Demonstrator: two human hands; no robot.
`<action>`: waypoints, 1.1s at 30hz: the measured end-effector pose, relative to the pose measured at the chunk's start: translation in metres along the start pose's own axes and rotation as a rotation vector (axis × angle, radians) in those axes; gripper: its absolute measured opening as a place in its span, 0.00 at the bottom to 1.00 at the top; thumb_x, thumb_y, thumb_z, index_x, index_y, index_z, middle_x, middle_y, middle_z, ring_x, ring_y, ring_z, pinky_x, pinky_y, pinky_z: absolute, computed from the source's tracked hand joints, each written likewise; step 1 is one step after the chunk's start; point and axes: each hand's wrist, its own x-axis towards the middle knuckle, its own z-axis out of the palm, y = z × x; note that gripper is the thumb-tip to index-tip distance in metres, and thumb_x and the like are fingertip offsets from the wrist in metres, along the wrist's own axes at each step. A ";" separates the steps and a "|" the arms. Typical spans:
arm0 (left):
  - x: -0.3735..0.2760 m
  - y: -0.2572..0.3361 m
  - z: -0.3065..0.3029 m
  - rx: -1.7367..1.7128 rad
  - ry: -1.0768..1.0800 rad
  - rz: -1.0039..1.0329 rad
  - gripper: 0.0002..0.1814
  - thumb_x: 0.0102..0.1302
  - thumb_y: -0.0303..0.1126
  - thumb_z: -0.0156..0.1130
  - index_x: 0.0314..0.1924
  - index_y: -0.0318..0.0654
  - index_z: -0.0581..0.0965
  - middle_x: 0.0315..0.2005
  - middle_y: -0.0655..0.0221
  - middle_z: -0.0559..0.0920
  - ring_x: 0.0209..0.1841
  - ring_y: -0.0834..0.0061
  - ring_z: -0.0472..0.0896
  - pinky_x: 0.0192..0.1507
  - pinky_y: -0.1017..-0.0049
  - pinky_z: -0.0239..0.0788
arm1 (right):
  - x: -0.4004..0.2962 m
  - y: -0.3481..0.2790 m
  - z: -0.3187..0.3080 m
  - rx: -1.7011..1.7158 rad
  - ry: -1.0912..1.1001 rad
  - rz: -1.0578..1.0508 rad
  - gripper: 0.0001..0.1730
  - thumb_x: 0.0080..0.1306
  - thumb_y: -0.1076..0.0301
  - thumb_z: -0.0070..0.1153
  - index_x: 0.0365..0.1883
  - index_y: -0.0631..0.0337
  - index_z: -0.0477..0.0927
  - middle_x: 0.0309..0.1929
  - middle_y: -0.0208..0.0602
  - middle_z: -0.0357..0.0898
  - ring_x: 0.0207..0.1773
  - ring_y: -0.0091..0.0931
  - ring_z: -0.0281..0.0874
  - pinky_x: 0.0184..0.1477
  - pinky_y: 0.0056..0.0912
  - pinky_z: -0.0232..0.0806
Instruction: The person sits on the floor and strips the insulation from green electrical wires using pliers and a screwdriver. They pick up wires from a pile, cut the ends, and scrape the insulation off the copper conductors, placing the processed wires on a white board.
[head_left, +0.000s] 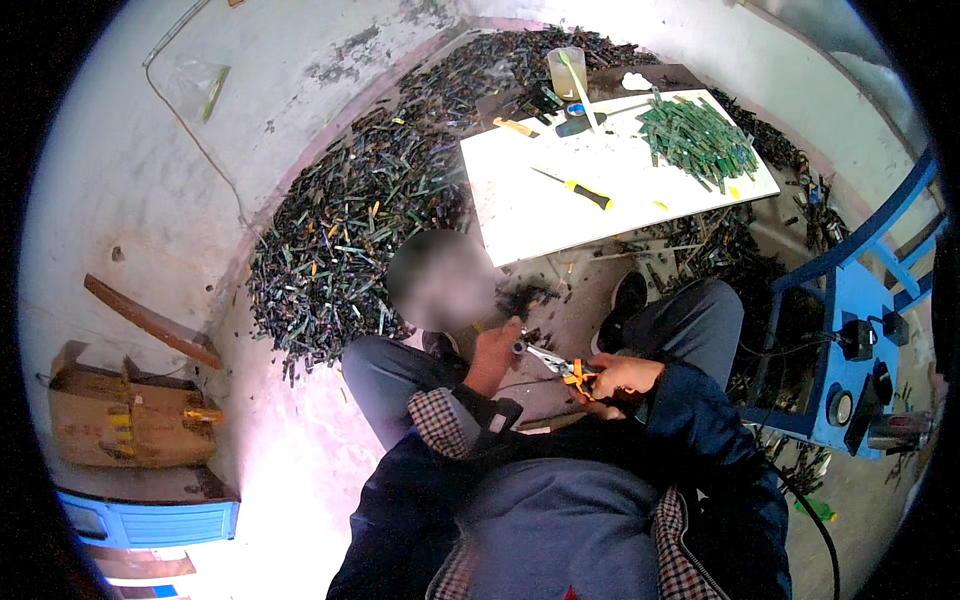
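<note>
My right hand (619, 376) grips orange-handled pliers (576, 375), whose metal jaws point left towards my other hand. At the jaw tips is a small round-ended grey part (519, 346), beside the fingers of my left hand (493, 358). My left fingers are curled at this part and seem to hold it; its full shape is too small to make out. Both hands are low between my bent knees, above the floor. Small dark scraps (525, 298) lie on the floor just beyond my left hand.
Ahead, a white board (517, 195) bears a yellow-black screwdriver (589, 195), a dark-handled screwdriver (579, 126) and green circuit-board strips (697, 139). A cup (567, 75) stands behind. Dark strips (352, 225) are heaped left. A blue stand (832, 375) with plugs is right; a cardboard box (135, 420) is left.
</note>
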 end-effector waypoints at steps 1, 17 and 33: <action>-0.004 0.003 -0.006 0.198 0.034 0.120 0.21 0.67 0.47 0.55 0.35 0.32 0.77 0.31 0.68 0.79 0.24 0.79 0.72 0.25 0.76 0.64 | -0.001 -0.001 0.000 0.006 -0.019 -0.005 0.17 0.51 0.65 0.54 0.36 0.65 0.72 0.20 0.34 0.71 0.17 0.23 0.67 0.18 0.23 0.60; -0.001 -0.016 0.019 -0.047 0.005 0.306 0.28 0.73 0.50 0.42 0.41 0.28 0.76 0.30 0.68 0.78 0.35 0.81 0.70 0.41 0.77 0.63 | -0.008 -0.012 0.017 0.350 -0.012 0.055 0.15 0.51 0.67 0.53 0.35 0.65 0.69 0.18 0.37 0.66 0.16 0.25 0.62 0.18 0.25 0.58; -0.026 0.040 0.030 -0.722 -0.068 -0.381 0.25 0.69 0.61 0.42 0.47 0.49 0.70 0.24 0.72 0.71 0.20 0.74 0.69 0.30 0.66 0.72 | 0.023 0.022 0.004 -0.861 0.536 -0.330 0.11 0.55 0.70 0.53 0.36 0.64 0.76 0.20 0.41 0.72 0.21 0.29 0.71 0.27 0.33 0.64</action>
